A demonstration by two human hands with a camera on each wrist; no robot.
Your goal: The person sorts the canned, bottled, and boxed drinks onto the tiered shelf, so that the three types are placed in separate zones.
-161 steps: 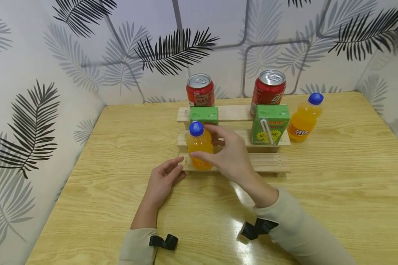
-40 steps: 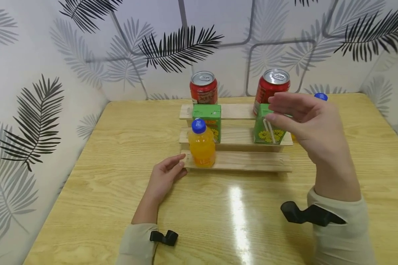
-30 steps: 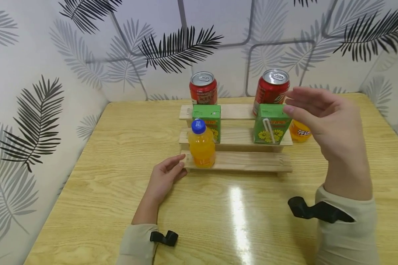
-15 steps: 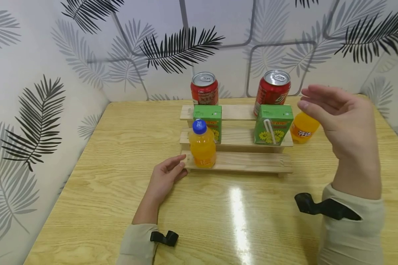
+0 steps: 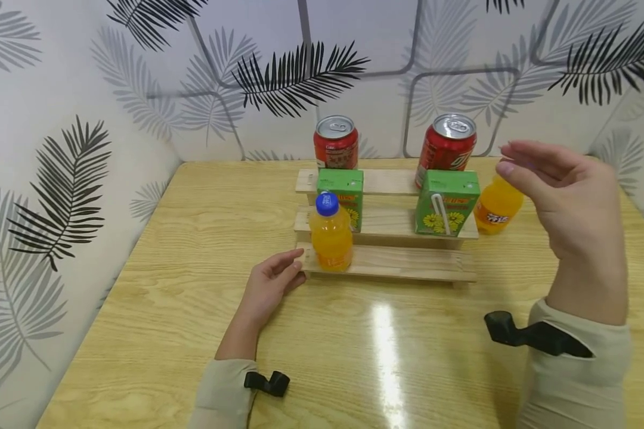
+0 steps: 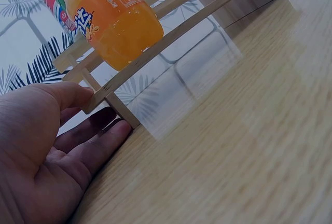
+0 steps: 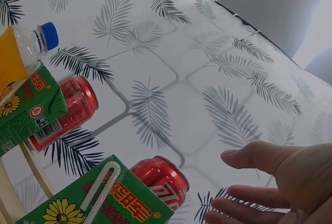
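My left hand (image 5: 268,286) holds the left end of the three-step wooden rack (image 5: 408,261); in the left wrist view its thumb meets the plank end and its fingers (image 6: 104,143) lie by the leg. An orange soda bottle (image 5: 331,241) with a blue cap stands upright on the lowest step. My right hand (image 5: 579,208) is raised, its fingers apart from the thumb, with nothing between them in the right wrist view. Behind its fingertips, a second orange soda bottle (image 5: 496,208) stands on the table right of the rack, its cap hidden in the head view.
On the middle step stand two green drink cartons, a left one (image 5: 349,185) and a right one (image 5: 445,202) with a white straw. Behind them are two red cola cans, left (image 5: 336,146) and right (image 5: 448,149). The wooden table (image 5: 204,226) meets a leaf-patterned wall covering (image 5: 193,77).
My right hand has let go of the bottle on the lowest step and moved right, past the right carton, to the second bottle. My left hand has stayed at the rack's end.
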